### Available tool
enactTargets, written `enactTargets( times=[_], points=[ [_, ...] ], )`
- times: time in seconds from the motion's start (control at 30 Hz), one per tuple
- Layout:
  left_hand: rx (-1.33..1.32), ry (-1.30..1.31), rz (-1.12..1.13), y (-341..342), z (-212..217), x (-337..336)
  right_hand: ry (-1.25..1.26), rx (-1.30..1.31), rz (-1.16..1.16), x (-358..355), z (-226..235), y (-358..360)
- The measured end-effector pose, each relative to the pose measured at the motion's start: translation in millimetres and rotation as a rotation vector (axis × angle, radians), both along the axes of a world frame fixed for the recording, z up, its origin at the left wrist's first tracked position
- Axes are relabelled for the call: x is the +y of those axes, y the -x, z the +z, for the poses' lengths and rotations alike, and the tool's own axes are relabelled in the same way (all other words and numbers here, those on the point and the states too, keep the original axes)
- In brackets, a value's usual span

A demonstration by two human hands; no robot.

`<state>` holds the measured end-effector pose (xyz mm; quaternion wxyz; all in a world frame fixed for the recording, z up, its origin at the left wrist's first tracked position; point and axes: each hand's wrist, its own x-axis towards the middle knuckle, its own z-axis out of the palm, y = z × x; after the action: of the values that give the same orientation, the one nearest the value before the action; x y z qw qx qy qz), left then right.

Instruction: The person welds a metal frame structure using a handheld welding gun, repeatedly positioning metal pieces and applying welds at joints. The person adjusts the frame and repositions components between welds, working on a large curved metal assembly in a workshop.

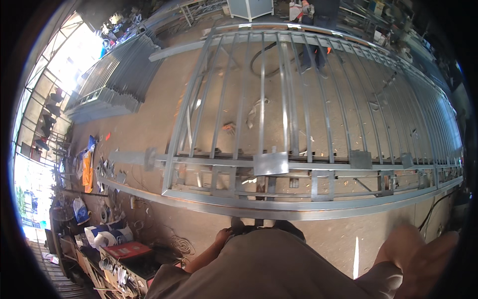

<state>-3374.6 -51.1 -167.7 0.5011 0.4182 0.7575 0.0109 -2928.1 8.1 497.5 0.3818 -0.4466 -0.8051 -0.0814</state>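
Observation:
My left hand point(223, 235) hangs low beside my waist, against dark clothing. Its fingers look curled, and whatever they may hold is hidden. My right arm point(404, 242) is raised and bent at the right edge, blurred and close up; its hand is outside the view. In front of me a large grey metal frame point(269, 212) with many upright bars lies raised above the floor. A flat metal plate point(271, 164) sits on its inner rail, and another plate point(361, 159) lies farther right. Neither hand visibly touches the frame.
A stack of metal profiles point(117, 79) lies at the far left. Nearer on the left are an orange bag point(87, 171), a red-topped box point(130, 250) with tools, and coiled cable point(182, 245). Another person's legs point(313, 59) show beyond the frame, near a pale cabinet point(250, 8).

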Motion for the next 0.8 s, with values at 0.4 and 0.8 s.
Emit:
enactTargets(
  times=[0.4, 0.8],
  points=[
    [0.021, 0.025, -0.051, -57, 20, 12, -0.21, -0.126, 0.187, 22, 17, -104],
    [-0.149, -0.033, -0.269, -47, -31, 62, -0.382, -0.169, -0.28, 22, 22, -73]
  ],
)
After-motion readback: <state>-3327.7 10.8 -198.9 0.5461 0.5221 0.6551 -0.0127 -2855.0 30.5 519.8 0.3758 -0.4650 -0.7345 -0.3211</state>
